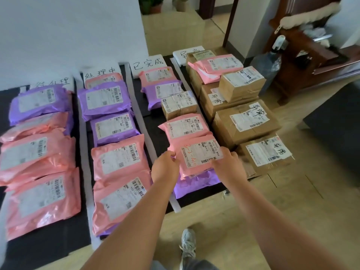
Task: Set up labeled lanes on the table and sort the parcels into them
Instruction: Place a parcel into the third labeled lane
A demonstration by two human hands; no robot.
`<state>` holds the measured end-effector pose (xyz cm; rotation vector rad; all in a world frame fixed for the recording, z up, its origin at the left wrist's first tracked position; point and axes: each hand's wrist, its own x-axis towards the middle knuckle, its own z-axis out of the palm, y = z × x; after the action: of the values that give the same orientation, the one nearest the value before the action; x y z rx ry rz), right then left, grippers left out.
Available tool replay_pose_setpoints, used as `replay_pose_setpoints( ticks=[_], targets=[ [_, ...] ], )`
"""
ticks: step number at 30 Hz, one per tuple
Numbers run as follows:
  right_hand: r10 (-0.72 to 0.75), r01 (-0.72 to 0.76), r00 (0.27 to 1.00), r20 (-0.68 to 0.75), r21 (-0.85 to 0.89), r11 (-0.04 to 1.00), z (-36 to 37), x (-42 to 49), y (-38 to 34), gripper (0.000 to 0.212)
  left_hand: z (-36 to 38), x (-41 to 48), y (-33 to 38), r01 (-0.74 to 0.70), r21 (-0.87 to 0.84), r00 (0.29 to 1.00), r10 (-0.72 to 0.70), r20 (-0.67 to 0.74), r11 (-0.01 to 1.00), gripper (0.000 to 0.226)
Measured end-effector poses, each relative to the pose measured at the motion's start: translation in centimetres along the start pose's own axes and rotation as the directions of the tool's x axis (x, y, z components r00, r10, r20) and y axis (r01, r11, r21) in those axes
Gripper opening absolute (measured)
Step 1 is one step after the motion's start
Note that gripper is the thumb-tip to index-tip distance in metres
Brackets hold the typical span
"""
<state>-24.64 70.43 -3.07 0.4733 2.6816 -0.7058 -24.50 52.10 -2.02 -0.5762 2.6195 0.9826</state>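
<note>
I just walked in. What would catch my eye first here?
Rows of pink and purple parcels fill lanes on the dark table, each headed by a handwritten sign at the far end. Brown boxes stack in the rightmost lane. In front, the left hand and right hand hold a pink parcel in the third lane.

left forearm (136,221) bare | right forearm (272,221) bare | 1 sneaker (188,248): white-grey, white laces | trouser leg (201,265): grey-blue denim

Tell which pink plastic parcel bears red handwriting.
The nearest pink plastic parcel in the third lane from the left; no other label shows red handwriting.
</note>
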Motion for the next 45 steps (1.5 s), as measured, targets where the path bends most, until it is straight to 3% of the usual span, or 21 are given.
replay_pose_setpoints(
  ticks=[10,18,28,37,45],
  targets=[
    [-0.148,0.155,0.981,-0.125,0.049,0.987,-2.5,-2.1,-3.1,0.050,-3.5,-2.4,0.3,-0.152,-0.019,0.985,0.150,-0.089,0.988,0.044],
    [-0.378,0.378,0.924,-0.065,-0.014,0.926,0.3,-5.0,-11.7,0.050,-10.8,-4.0,-4.3,-0.156,0.051,0.950,0.164,-0.265,0.986,0.038],
    [-0.608,0.608,0.794,-0.015,0.001,0.794,8.1,-14.3,-23.5,0.043,-21.6,-8.9,-17.7,-0.058,0.020,0.902,0.061,-0.427,0.998,0.041],
    [-0.687,0.678,0.724,0.064,0.120,0.725,19.5,-29.4,-34.8,0.044,-31.9,-15.0,-34.7,0.044,0.012,0.863,-0.032,-0.504,0.999,0.045],
    [-0.723,0.709,0.681,0.118,0.143,0.691,25.6,-36.6,-41.7,0.046,-38.1,-17.5,-44.2,0.080,-0.025,0.825,-0.080,-0.560,0.996,0.046]
  ],
)
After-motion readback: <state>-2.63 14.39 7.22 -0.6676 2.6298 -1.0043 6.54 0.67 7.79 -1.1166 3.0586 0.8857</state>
